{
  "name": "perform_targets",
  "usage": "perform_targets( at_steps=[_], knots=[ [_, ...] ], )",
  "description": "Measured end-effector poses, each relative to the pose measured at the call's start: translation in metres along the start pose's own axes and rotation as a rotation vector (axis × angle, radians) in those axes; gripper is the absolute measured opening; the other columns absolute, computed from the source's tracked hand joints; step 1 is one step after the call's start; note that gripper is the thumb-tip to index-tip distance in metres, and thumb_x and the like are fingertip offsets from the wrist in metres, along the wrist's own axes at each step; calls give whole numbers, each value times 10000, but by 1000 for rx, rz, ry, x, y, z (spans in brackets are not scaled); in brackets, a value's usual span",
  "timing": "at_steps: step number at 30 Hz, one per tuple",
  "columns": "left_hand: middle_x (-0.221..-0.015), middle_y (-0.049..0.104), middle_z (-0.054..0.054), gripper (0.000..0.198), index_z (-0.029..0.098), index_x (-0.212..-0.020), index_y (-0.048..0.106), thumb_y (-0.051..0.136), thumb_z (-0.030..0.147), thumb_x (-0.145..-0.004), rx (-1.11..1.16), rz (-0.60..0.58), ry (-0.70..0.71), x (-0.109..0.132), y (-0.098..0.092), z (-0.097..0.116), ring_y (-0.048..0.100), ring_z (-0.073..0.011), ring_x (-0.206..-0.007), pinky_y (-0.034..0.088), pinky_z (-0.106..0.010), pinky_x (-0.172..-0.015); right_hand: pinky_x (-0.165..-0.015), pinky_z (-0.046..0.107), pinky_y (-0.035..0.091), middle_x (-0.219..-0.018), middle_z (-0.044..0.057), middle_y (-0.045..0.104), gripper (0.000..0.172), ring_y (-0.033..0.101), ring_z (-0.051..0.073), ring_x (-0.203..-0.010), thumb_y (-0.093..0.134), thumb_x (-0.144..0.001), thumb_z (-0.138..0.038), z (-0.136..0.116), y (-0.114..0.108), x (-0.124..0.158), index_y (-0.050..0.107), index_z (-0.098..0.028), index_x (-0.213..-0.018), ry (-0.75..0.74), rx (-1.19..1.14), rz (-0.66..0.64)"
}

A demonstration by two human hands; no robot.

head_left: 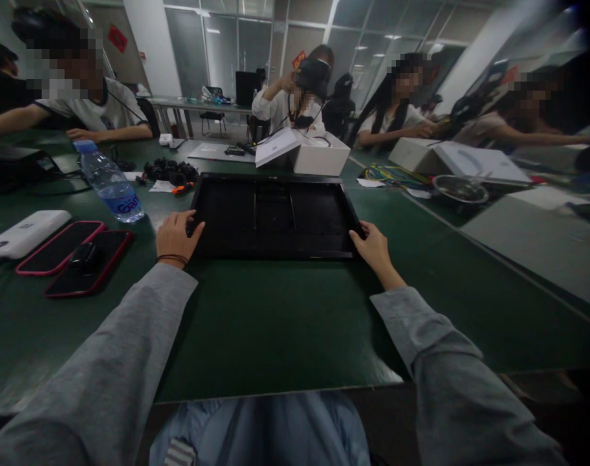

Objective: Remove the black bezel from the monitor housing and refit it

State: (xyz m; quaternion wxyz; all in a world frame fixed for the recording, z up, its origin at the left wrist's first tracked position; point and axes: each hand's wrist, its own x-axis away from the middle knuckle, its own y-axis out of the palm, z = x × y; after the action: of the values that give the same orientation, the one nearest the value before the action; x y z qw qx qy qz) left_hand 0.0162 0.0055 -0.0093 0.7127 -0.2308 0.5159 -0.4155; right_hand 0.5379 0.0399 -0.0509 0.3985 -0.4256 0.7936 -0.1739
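Observation:
A wide black rectangular panel [224,217] with a raised rim lies flat on the green table in front of me. Two thin strips run across its middle; it resembles the shell of a monitor. At its left edge, my left hand [175,238] grips the rim, thumb on the near side and fingers partly hidden behind it. My right hand [372,246] holds the opposite edge near the front right corner, thumb on top. Both hands are closed round the panel's sides.
Left of me stand a water bottle [111,184], a white power bank [28,232] and two red-edged phones [62,246]. Behind the panel are black cables [169,171] and a white box [321,155]. A metal bowl [460,189] sits right. Several people work around the table.

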Motion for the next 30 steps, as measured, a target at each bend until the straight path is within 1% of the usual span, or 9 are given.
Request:
perform_targets(
  at_steps=[3, 6, 8, 10, 13, 16, 20, 25, 30],
  knots=[
    [-1408, 583, -210, 647, 141, -1447, 533, 580, 466, -890, -83, -14, -116, -1, 2, -7, 553, -379, -1284, 452, -494, -1047, -1060, 494, 528, -1197, 189, 742, 499, 706, 310, -1122, 626, -822, -286, -1, 0, -1, 672, -110, -1286, -6, -8, -28],
    [-1304, 652, -202, 540, 173, -1348, 625, 549, 458, -896, -113, -169, -202, -3, 6, -14, 614, -395, -1192, 502, -503, -969, -1081, 507, 512, -1209, 173, 739, 462, 700, 299, -1119, 579, -837, -252, -2, 0, -2, 679, -132, -1272, -16, -13, -19],
    [-1184, 706, -171, 434, 218, -1235, 694, 511, 449, -915, -100, -222, -225, -4, 7, -18, 652, -386, -1108, 520, -497, -920, -1083, 524, 505, -1205, 173, 734, 448, 692, 304, -1115, 566, -842, -259, -3, -1, -2, 685, -143, -1257, -31, -1, -7],
    [-1113, 730, -143, 381, 251, -1174, 719, 509, 439, -917, -73, -191, -230, -4, 8, -20, 663, -374, -1072, 524, -486, -900, -1081, 527, 502, -1201, 177, 727, 441, 684, 305, -1111, 560, -843, -264, -5, -2, -2, 689, -147, -1248, -43, 8, 5],
    [-1112, 741, -129, 393, 263, -1204, 716, 523, 454, -920, -27, -147, -237, -3, 6, -19, 666, -367, -1074, 520, -481, -910, -1087, 519, 498, -1221, 186, 714, 448, 681, 301, -1106, 551, -851, -267, -7, -4, -2, 685, -139, -1259, -65, 21, 44],
    [-1199, 729, -140, 467, 250, -1309, 682, 496, 479, -947, -30, -179, -276, -3, 4, -15, 663, -373, -1121, 511, -491, -947, -1086, 517, 500, -1234, 192, 709, 462, 681, 298, -1100, 539, -861, -273, -7, -3, -3, 679, -128, -1276, -93, 30, 76],
    [-1332, 692, -154, 516, 201, -1388, 645, 441, 439, -978, -97, -231, -275, -5, 2, -10, 638, -356, -1216, 499, -467, -1014, -1064, 519, 520, -1212, 195, 718, 464, 690, 299, -1077, 541, -854, -288, -1, 2, -4, 692, -119, -1259, -99, 42, 72],
    [-1324, 709, -137, 516, 203, -1388, 651, 459, 443, -974, -92, -251, -290, -7, 4, -11, 645, -333, -1225, 509, -438, -1023, -1038, 523, 542, -1210, 196, 726, 470, 705, 303, -1062, 543, -889, -363, 4, 5, -4, 697, -124, -1263, -64, 34, 25],
    [-1282, 732, -139, 525, 199, -1407, 638, 457, 447, -981, -52, -266, -299, -8, 7, -16, 669, -337, -1192, 522, -448, -995, -1067, 530, 529, -1232, 165, 744, 475, 707, 312, -1119, 535, -887, -347, 2, 3, -3, 695, -152, -1290, -73, 23, 9]
  ],
)
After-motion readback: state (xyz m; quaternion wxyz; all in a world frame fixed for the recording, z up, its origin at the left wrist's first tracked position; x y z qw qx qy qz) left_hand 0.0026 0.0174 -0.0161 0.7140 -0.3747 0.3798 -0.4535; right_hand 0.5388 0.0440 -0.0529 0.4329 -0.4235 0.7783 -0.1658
